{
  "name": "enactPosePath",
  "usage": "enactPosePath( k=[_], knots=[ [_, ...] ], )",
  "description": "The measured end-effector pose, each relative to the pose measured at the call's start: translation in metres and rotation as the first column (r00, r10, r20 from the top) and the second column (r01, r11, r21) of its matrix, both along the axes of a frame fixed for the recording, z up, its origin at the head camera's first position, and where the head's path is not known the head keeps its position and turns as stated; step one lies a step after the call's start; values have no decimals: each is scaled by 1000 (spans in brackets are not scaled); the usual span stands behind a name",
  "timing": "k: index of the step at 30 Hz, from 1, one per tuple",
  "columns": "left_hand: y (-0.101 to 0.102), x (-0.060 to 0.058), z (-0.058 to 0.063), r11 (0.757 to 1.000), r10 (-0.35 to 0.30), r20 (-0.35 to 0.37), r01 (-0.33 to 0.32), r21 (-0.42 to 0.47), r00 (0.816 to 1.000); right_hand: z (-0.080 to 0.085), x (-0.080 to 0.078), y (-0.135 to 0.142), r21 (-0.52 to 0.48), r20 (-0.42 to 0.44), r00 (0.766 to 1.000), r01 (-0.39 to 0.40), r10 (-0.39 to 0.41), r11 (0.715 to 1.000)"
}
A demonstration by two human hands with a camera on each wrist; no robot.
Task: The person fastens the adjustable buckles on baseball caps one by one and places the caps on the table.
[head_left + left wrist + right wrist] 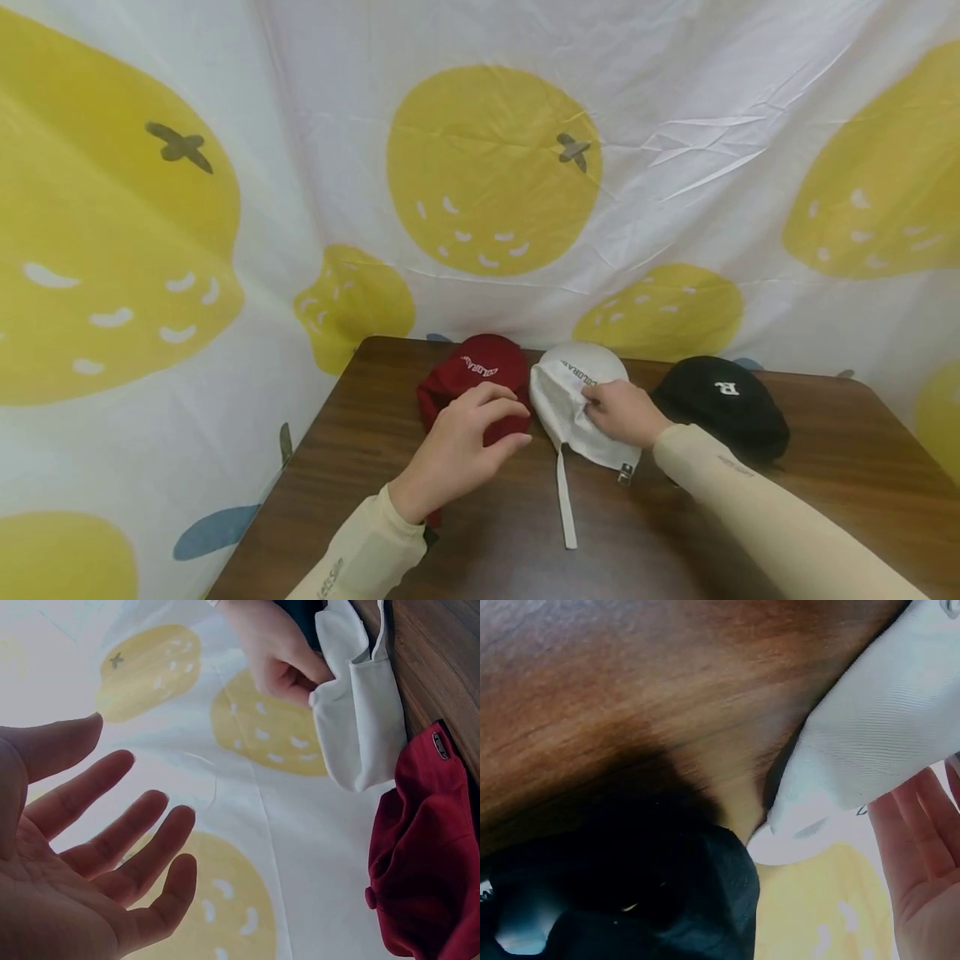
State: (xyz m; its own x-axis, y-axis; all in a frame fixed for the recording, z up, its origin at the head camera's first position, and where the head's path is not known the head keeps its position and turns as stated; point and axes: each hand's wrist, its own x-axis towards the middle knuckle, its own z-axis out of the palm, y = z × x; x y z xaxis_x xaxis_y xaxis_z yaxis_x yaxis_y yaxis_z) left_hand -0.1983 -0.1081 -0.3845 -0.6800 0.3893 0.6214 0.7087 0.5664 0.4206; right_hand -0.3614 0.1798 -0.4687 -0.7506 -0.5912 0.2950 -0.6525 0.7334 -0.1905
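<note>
A white baseball cap (553, 400) with dark lettering sits in the middle of a row of three caps. Its crown is pinched between the thumb and fingers of my right hand (621, 412). From its back edge a loose white strap (566, 500) trails toward me, with a metal buckle (625, 474) at the other corner. My left hand (461, 446) hovers before the dark red cap (487, 354), partly hiding it. In the left wrist view the fingers (161, 844) of that hand are spread and loosely bent, holding nothing.
A black cap (712, 417) with a white letter lies to the right, close to my right forearm. All three caps rest near the back of a brown wooden table (337, 467). Behind it hangs a white cloth (322, 125) printed with yellow lemons.
</note>
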Motion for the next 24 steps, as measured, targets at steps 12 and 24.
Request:
enactPosePath(
  k=[12,24],
  knots=[
    [-1,0,-3,999,2,-15,-1,32,1000,26,-6,3,-135,-120,991,50,-66,990],
    [-2,1,-2,1000,7,-24,-7,20,1000,46,-20,5,-173,-196,978,43,-77,984]
  ],
)
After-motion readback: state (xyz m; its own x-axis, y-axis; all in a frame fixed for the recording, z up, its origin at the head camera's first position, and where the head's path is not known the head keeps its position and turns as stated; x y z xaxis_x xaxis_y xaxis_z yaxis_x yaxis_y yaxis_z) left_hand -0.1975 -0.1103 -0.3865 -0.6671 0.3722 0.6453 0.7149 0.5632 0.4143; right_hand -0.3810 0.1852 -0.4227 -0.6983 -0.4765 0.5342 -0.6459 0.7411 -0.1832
